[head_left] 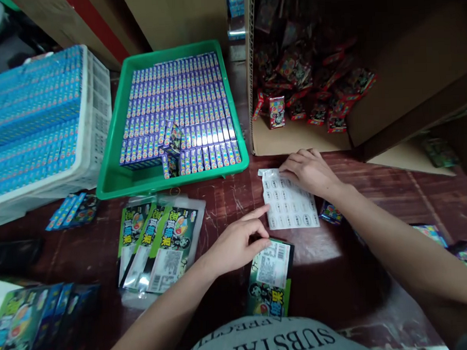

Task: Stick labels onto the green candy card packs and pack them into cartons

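Observation:
My left hand (238, 242) rests on the dark red table, fingers curled, pressing down the top edge of a green printed packet (271, 279) that lies face-down with its barcode label up. My right hand (308, 169) lies on the upper part of a white sticker sheet (291, 201), fingertips pinched at the sheet's top left corner. The sheet carries rows of small oval labels. What the pinch holds is too small to see.
A green tray (114, 185) full of small purple boxes sits ahead. A white crate (95, 119) of blue boxes stands left. Green packets in clear bags (159, 245) lie front left. An open cardboard box (293, 136) with red packets stands right.

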{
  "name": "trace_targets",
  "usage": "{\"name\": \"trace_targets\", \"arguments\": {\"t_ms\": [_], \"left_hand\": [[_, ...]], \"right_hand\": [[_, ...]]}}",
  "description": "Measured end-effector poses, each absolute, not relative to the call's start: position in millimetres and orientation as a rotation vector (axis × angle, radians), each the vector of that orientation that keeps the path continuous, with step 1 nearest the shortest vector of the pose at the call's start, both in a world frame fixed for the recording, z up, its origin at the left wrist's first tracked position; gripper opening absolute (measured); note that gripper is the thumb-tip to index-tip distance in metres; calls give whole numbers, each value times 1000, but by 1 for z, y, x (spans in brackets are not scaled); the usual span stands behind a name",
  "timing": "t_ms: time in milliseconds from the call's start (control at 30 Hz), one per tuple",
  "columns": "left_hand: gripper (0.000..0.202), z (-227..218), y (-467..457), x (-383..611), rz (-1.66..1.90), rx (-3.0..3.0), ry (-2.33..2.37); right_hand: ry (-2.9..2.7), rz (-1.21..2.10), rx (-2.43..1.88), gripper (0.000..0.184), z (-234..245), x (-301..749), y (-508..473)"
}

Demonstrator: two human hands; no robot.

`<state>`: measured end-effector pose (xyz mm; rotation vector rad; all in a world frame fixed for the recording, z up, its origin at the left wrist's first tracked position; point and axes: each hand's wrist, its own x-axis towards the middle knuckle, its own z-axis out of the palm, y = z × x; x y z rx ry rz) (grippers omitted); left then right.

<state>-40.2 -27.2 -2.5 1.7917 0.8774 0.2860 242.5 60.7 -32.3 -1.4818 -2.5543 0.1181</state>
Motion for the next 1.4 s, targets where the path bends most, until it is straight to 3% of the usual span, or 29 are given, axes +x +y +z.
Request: {"name": "trace_targets", "arguments": {"t_ms": [200,400,533,600,733,900,1067,1133,1267,1400], "left_hand": [[10,1,-28,-32,265,1844,845],[10,4,-40,-33,277,1869,908],[17,13,-52,-37,308,1828,958],[16,16,-55,-37,294,1794,975],[16,22,-58,-36,278,1729,1010],[16,23,-61,-37,299,1723,1048],[20,18,-64,-38,379,1686,1016],[20,16,-65,-38,390,1674,1018],[18,15,-66,-38,367,1663,1037],[19,15,-67,-38,376,1644,1029]], "right_hand": [[-2491,339,-1440,25,-13,245,36],[-2067,1334,-1215,17,46,239,-13],[-1645,1997,-1119,47,50,220,-39],[-1520,2165,-1117,50,42,209,-43],[-1471,2172,-1237,52,29,197,-42],[-1434,2161,-1166,53,47,197,-42],[-1467,2142,-1109,40,61,198,-57],[-1416,2193,-1100,51,57,199,-63],[-1331,2230,-1116,96,40,201,-68],[-1380,2147,-1232,111,32,199,-61]]}}
